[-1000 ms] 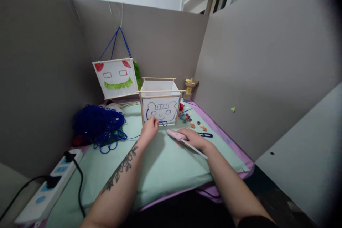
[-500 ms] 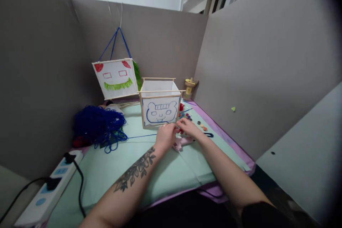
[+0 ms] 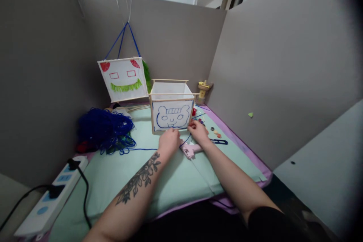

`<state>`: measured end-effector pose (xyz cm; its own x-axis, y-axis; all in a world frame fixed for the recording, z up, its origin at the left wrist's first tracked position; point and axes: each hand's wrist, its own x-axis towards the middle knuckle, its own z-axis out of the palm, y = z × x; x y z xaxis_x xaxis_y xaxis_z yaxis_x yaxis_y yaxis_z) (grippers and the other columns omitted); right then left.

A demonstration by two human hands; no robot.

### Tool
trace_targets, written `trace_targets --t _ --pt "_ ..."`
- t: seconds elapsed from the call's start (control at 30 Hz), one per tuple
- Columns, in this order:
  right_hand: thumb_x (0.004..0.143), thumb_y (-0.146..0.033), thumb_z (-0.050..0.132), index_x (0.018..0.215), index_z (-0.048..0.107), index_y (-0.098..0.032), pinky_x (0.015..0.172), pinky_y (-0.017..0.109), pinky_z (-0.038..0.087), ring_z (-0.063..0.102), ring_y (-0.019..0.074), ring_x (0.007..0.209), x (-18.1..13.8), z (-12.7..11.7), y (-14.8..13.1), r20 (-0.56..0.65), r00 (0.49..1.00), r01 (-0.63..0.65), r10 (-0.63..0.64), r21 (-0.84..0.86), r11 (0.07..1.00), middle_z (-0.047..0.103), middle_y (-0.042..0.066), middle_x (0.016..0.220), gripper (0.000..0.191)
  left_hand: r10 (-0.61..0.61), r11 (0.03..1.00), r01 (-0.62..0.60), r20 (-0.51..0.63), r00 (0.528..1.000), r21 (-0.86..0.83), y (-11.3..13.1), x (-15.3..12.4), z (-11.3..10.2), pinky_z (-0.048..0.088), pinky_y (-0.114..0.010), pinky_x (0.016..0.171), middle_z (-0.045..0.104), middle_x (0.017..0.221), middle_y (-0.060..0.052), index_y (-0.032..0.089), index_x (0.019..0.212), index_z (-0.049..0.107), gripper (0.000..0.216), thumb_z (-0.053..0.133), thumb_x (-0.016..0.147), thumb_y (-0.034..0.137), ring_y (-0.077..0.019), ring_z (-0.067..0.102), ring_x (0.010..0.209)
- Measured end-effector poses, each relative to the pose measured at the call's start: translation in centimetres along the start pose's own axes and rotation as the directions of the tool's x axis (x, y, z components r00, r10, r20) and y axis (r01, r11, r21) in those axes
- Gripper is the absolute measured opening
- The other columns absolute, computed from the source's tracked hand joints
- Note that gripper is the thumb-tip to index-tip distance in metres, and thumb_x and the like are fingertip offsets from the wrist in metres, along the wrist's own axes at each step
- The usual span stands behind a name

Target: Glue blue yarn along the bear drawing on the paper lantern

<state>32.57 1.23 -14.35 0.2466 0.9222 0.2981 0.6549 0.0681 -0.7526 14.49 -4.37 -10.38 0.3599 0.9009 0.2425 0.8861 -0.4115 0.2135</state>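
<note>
A white paper lantern with a thin wooden stick frame stands upright on the table, a bear face drawn in blue on its front. My left hand is closed at the lantern's lower front edge, its fingertips mostly hidden. At the lower right front corner, my right hand pinches the blue yarn, part of which lies along the drawing's outline. The yarn runs back leftward behind my left wrist to a tangled blue heap. A pink glue gun lies between my forearms.
A second lantern with a red and green face hangs at the back left. On the left is a power strip with black plugs. A dark cutter and several buttons lie at right. Grey panels surround the table.
My hands have moved apart, the left one to the left and the right one to the lantern's corner. The glue gun shows more fully between them, and the camera view has shifted slightly.
</note>
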Motion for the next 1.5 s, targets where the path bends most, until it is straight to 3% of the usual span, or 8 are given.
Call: trace_targets --t 0.1,0.3,0.57,0.8,0.97,1.13,1.3,1.5 --pt "0.075 -0.027 0.057 0.080 0.064 -0.020 0.073 0.028 0.046 0.063 0.0178 0.075 -0.3 -0.2 -0.1 -0.043 0.995 0.085 -0.090 -0.094 0.992 0.069 0.002 0.077 0.011 -0.072 0.997 0.070 0.066 0.995 0.031 -1.5 0.5 -0.5 0.046 -0.031 0.075 0.064 0.099 -0.011 0.020 0.104 0.067 0.030 0.040 0.092 0.022 -0.0231 0.062 0.091" --pt "0.083 -0.024 0.055 0.091 0.068 -0.021 0.077 0.028 0.046 0.064 0.0188 0.084 -0.4 -1.1 -0.9 0.014 0.991 0.133 -0.135 -0.283 0.950 0.071 0.004 0.091 0.016 -0.027 1.000 0.029 0.086 0.996 -0.012 -1.3 1.3 -0.2 0.046 -0.030 0.079 0.065 0.104 -0.009 0.027 0.118 0.064 0.038 0.037 0.094 0.039 -0.0224 0.063 0.093" --pt "0.087 -0.028 0.052 0.093 0.066 -0.019 0.074 0.027 0.042 0.062 0.0198 0.086 -0.2 -1.5 -1.7 0.072 0.994 0.102 -0.077 -0.456 0.884 0.070 0.008 0.094 0.017 -0.006 1.000 0.007 0.126 0.992 -0.010 -1.2 2.0 -0.3 0.047 -0.031 0.077 0.069 0.105 -0.009 0.028 0.119 0.063 0.042 0.034 0.094 0.043 -0.0243 0.065 0.094" --pt "0.087 -0.027 0.050 0.094 0.064 -0.020 0.068 0.027 0.040 0.062 0.0201 0.084 -0.4 -1.4 -2.2 0.062 0.996 0.087 -0.065 -0.498 0.863 0.069 0.008 0.094 0.017 -0.018 1.000 0.021 0.158 0.987 -0.014 -0.5 2.9 -0.4 0.046 -0.031 0.079 0.071 0.106 -0.009 0.026 0.119 0.064 0.040 0.037 0.093 0.039 -0.0236 0.065 0.096" --pt "0.087 -0.028 0.050 0.095 0.064 -0.020 0.069 0.028 0.040 0.061 0.0206 0.085 -0.5 -1.6 -2.1 0.074 0.996 0.079 -0.049 -0.492 0.867 0.067 0.009 0.096 0.018 -0.073 0.997 0.074 0.103 0.992 -0.012 -0.9 2.5 -1.5 0.047 -0.030 0.077 0.071 0.102 -0.008 0.024 0.104 0.069 0.035 0.036 0.092 0.031 -0.0229 0.064 0.095" --pt "0.084 -0.024 0.053 0.100 0.064 -0.019 0.076 0.029 0.041 0.057 0.0224 0.093 -0.8 -2.1 -1.9 0.057 0.994 0.111 -0.096 -0.467 0.877 0.064 0.009 0.099 0.020 -0.109 0.994 0.105 0.198 0.974 0.032 -2.7 1.0 -3.1 0.047 -0.030 0.075 0.068 0.104 -0.010 0.022 0.095 0.068 0.031 0.049 0.085 0.044 -0.0235 0.064 0.092" --pt "0.082 -0.016 0.051 0.094 0.073 -0.023 0.086 0.029 0.042 0.055 0.0219 0.102 -1.3 -1.9 -2.3 0.271 0.927 0.350 -0.258 -0.381 0.856 0.067 0.006 0.101 0.026 -0.086 0.992 0.044 0.382 0.920 0.118 -3.8 0.4 -3.3 0.049 -0.033 0.076 0.067 0.107 -0.013 0.019 0.091 0.069 0.029 0.068 0.069 0.038 -0.0284 0.063 0.096" --pt "0.085 -0.019 0.048 0.108 0.073 -0.027 0.083 0.028 0.046 0.062 0.0219 0.102 -1.6 -1.1 -3.1 0.371 0.910 0.336 -0.188 -0.390 0.857 0.070 0.003 0.111 0.035 -0.070 0.992 0.017 0.434 0.898 0.125 -3.3 0.5 -2.5 0.049 -0.034 0.079 0.070 0.099 -0.015 0.016 0.082 0.070 0.014 0.064 0.072 0.022 -0.0288 0.065 0.095"
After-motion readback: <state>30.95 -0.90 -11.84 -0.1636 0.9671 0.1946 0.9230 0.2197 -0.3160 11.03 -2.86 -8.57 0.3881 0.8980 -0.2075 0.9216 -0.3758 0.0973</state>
